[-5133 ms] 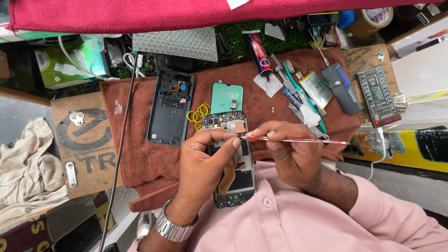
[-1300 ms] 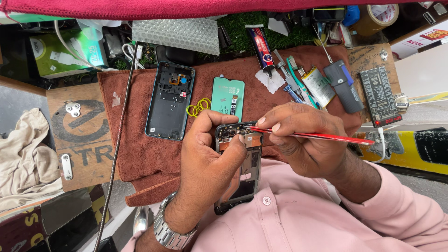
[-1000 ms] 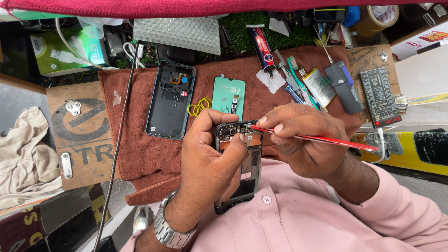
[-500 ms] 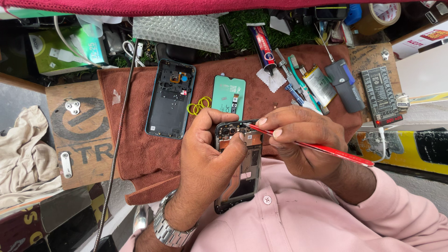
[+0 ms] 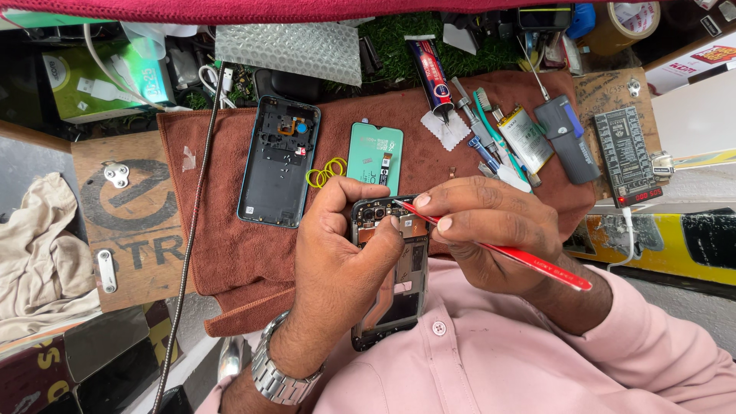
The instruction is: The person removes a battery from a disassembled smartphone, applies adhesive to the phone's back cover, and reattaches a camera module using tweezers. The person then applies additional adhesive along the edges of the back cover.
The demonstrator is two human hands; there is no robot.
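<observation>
My left hand (image 5: pixel 337 253) grips an opened black phone frame (image 5: pixel 392 276), held upright against my pink shirt, thumb pressing near its top. My right hand (image 5: pixel 491 230) holds a thin red pry tool (image 5: pixel 529 259) like a pen, its tip touching the phone's upper part beside the camera area. A metal watch (image 5: pixel 280 372) is on my left wrist. Beyond the hands, on a brown towel (image 5: pixel 230 253), lie a blue phone back cover (image 5: pixel 280 161), a teal screen panel (image 5: pixel 376 153) and yellow rubber bands (image 5: pixel 326 172).
A glue tube (image 5: pixel 429 73), screwdrivers and a brush (image 5: pixel 483 126), a phone battery (image 5: pixel 524 138), a grey case (image 5: pixel 567 138) and a black tester board (image 5: pixel 626 153) lie at the right. Bubble wrap (image 5: pixel 287 50), a green box (image 5: pixel 115 80) and a beige cloth (image 5: pixel 34 253) sit at the left.
Five seconds ago my right hand held a thin metal tool; now it holds the red pry tool at the phone's top. Over the last second the tool's rear end has dropped lower.
</observation>
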